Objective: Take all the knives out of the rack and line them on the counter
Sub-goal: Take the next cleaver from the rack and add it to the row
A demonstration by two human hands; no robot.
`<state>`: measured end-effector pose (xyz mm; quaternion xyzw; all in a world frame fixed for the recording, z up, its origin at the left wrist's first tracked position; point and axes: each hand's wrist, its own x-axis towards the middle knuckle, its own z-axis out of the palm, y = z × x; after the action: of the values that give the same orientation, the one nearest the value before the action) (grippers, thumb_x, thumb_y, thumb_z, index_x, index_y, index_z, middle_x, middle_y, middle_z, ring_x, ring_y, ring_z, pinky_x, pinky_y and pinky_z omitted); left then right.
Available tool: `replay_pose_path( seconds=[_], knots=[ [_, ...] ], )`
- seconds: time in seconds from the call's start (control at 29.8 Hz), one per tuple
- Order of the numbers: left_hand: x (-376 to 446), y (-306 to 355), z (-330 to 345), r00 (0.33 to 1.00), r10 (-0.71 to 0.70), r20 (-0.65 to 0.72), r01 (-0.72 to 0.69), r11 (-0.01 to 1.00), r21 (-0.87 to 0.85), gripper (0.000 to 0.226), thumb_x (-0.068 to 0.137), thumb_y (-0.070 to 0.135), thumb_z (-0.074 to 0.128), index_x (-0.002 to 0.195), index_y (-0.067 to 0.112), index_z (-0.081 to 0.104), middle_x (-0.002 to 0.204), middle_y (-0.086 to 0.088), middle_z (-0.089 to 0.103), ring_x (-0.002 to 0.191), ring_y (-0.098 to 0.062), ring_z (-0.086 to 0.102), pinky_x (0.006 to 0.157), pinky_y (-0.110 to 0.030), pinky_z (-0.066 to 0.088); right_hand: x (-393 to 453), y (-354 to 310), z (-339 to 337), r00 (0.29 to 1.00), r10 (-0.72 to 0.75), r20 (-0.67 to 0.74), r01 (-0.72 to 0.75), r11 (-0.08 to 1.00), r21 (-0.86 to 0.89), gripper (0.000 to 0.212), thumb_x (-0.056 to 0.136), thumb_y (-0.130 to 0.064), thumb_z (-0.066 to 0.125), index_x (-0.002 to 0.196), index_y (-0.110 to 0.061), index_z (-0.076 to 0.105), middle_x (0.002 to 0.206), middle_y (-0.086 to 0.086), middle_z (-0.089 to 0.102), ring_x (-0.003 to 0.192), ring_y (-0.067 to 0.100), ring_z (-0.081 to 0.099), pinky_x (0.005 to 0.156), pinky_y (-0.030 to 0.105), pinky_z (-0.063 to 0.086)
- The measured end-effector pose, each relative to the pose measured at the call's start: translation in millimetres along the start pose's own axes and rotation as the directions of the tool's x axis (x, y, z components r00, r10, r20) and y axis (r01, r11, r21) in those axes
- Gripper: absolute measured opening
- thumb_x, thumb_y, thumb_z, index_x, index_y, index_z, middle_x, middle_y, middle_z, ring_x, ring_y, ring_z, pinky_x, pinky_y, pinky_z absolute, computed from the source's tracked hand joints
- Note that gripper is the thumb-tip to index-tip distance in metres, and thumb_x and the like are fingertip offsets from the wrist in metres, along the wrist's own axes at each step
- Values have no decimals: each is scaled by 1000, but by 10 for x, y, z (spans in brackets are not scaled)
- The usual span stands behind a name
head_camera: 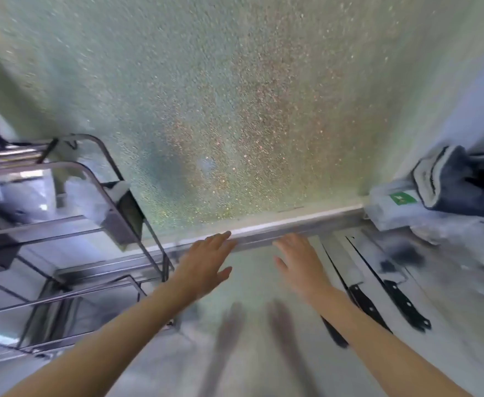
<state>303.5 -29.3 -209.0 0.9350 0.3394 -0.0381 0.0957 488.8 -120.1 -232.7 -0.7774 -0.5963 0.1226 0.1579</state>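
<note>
Black riveted handles, steel blades: two knives lying side by side on the tabletop, right of the rack. Left hand and right hand spread, empty. Likely stiff, sharp; best taken by the handle

Two black-handled knives side by side on counter — metal rack left

Kitchen: steel counter, wire dish rack, knives.

open counter centre, rack left, knives right
</note>
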Motion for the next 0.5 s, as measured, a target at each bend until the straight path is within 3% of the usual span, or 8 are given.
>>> replay_pose_path(
  seconds=[0.2,0.34,0.44,0.5],
  knots=[
    [-1033,-632,-992,956,-168,-240,179,984,25,50,88,27,50,137,21,40,150,-1,36,132,-23,43,107,-33,35,298,-1451,-657,934,-313,-172,330,940,81,34,90,-19,55,122,-9,54,126,11,51,117,28,45,99,38,40],
    [-1641,-1096,-1483,861,-282,-423,319,948,18,38,87,29,52,125,21,51,134,1,54,115,-24,57,92,-36,48,360,-2302,-951,834,-472,-285,514,853,90,31,89,-17,57,119,-8,56,119,10,53,115,26,48,99,36,41],
    [-1901,-1438,-1705,793,-394,-465,409,910,-74,46,88,32,53,132,23,45,140,2,48,120,-22,53,96,-38,48,427,-2850,-1078,759,-564,-327,605,795,34,33,90,-19,55,121,-10,54,119,7,51,114,22,46,100,35,40],
    [-1982,-1643,-1797,782,-428,-453,433,896,-100,54,88,34,53,138,25,37,149,2,38,129,-22,46,105,-38,42,494,-3162,-1116,720,-612,-328,637,770,-38,35,90,-22,54,123,-11,51,121,6,50,113,21,46,101,34,40]
  ],
)
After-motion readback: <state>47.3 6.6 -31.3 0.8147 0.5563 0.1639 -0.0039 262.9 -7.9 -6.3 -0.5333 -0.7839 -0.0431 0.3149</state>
